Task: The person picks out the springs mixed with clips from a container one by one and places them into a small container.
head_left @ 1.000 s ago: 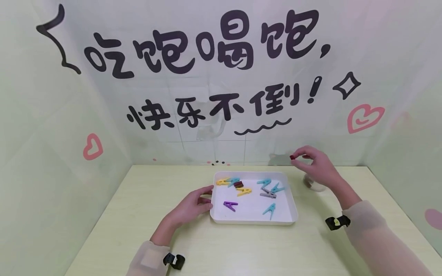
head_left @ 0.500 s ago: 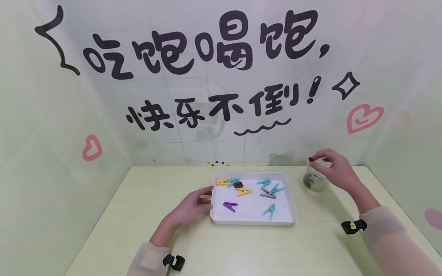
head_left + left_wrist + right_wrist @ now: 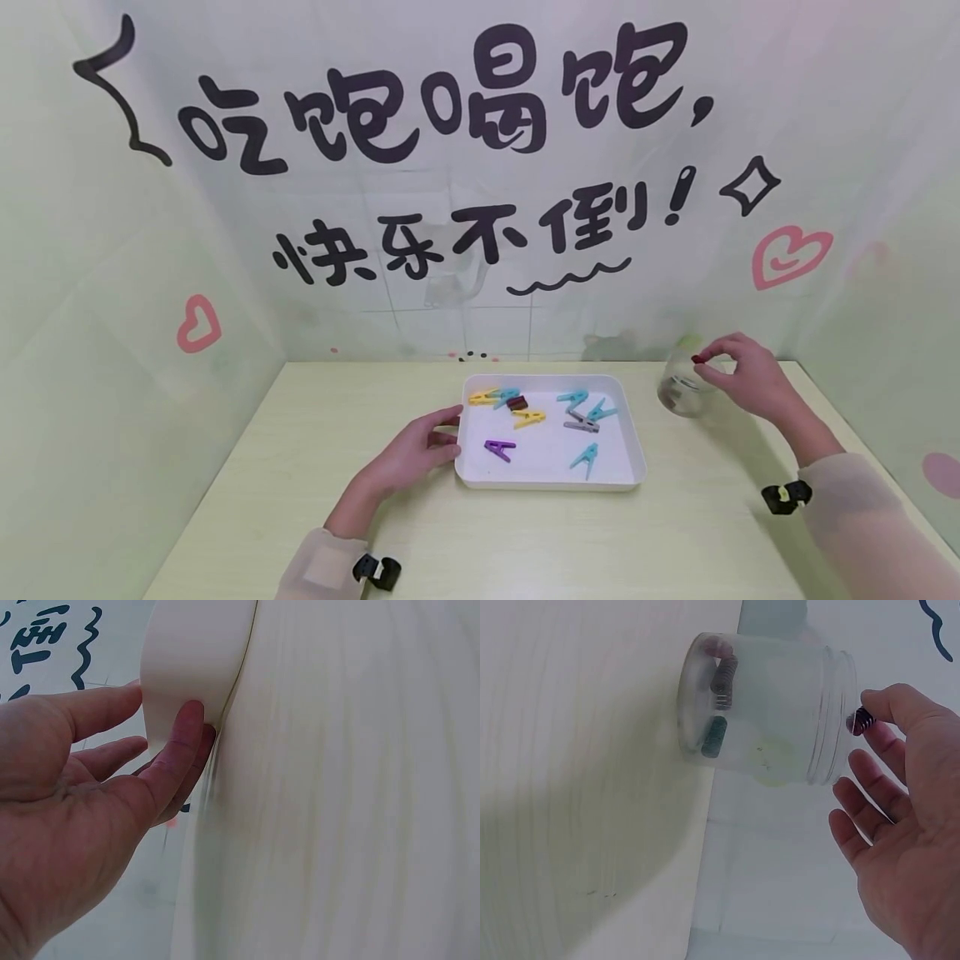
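Pinched between the thumb and index finger of my right hand (image 3: 753, 379) is a small dark red ridged cylinder (image 3: 861, 721). It is at the mouth of a clear jar (image 3: 677, 379). In the right wrist view, several small ridged pieces, including a dark green one (image 3: 714, 736), lie at the jar's bottom. My left hand (image 3: 412, 450) rests its extended fingers against the outer left wall of a white tray (image 3: 551, 482). The tray holds yellow, blue, grey and purple clothespins (image 3: 499, 451), along with a dark red piece (image 3: 517, 403).
Tray and jar both stand on a pale wooden table (image 3: 525, 550), the jar to the right of the tray near the back edge. Behind the table hangs a printed sheet (image 3: 420, 325) with large black characters, and more sheeting closes off both sides.
My right hand has moved right and slightly down with the dark red cylinder, from beside the jar to its mouth. My left hand and the tray stay put.
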Demonstrator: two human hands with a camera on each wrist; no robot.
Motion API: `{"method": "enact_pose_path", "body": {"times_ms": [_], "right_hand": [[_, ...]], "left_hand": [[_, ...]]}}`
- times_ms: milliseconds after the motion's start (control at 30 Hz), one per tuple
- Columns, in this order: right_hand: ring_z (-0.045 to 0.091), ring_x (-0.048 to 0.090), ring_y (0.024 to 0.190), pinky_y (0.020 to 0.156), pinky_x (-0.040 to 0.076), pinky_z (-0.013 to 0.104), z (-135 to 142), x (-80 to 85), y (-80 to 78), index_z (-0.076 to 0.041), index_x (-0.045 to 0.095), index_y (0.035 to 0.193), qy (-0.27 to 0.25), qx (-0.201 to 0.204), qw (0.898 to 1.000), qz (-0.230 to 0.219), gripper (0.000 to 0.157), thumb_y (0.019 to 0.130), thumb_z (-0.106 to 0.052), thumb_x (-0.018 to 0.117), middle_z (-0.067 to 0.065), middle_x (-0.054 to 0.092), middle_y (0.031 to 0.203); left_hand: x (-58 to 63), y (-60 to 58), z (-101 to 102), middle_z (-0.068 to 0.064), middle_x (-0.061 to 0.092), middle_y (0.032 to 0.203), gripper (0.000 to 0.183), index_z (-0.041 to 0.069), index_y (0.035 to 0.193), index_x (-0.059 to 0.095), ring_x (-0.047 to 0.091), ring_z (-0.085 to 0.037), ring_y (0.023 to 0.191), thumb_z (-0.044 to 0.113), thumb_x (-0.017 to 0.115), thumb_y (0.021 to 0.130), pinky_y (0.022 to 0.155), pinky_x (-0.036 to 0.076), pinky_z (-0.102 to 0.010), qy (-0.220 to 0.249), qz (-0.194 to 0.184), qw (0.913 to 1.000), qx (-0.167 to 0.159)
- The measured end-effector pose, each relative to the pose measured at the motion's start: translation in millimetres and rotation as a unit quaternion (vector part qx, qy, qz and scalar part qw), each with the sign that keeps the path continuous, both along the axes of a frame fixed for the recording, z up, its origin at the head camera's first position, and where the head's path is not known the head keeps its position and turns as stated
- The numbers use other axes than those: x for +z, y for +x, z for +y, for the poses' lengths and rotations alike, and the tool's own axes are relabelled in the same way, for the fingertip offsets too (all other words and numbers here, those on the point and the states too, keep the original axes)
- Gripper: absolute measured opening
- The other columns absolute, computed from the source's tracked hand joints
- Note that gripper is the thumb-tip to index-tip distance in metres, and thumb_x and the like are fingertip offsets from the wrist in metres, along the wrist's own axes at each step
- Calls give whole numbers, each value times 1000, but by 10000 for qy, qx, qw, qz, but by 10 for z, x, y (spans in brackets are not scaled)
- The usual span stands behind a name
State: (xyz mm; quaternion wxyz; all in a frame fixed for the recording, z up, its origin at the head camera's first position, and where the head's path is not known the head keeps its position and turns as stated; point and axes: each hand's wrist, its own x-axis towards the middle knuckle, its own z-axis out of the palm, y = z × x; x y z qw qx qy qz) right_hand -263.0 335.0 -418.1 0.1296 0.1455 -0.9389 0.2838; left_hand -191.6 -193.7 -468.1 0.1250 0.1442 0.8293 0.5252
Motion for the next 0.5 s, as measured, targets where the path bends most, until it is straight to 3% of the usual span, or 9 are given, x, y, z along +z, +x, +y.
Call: {"method": "enact_pose_path", "body": {"times_ms": [133, 267, 500], "right_hand": [[43, 61, 104, 75, 50, 46, 33, -34, -19, -4, 78, 101, 180, 40, 9998, -41, 12, 97, -15, 78, 23, 63, 120], [49, 57, 110, 81, 51, 56, 39, -57, -35, 0, 77, 99, 248, 95, 9996, -59, 14, 95, -12, 78, 29, 62, 119], [62, 36, 132, 102, 34, 77, 21, -66, -59, 14, 56, 134, 92, -36, 9998, -196, 54, 100, -23, 75, 40, 46, 140]], "left_hand": [[-5, 4, 2, -20, 55, 149, 62, -4, 160, 41, 63, -33, 123, 1, 67, 103, 99, 58, -37, 21, -20, 10000, 32], [-20, 1, 2, -19, 55, 149, 62, -3, 160, 42, 63, -33, 123, 1, 67, 103, 99, 58, -38, 43, -44, 10000, 65], [-39, -19, -3, -19, 55, 149, 62, -3, 160, 41, 64, -31, 121, 1, 67, 103, 98, 59, -37, 69, -45, 10000, 52]]}}
